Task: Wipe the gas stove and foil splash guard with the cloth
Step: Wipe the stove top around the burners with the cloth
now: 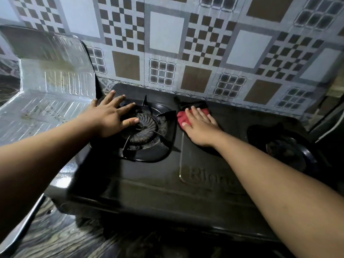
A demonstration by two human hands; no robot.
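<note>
The red cloth was pressed flat under the right hand on the stove; the left hand, fingers spread, braced. Strokes toward the foil guard seemed next.

right hand pressing cloth, stove

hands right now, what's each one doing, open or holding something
Left hand: open, fingers spread over the left burner, holding nothing.
Right hand: open, straight fingers pressing the red cloth flat on the stove.
</note>
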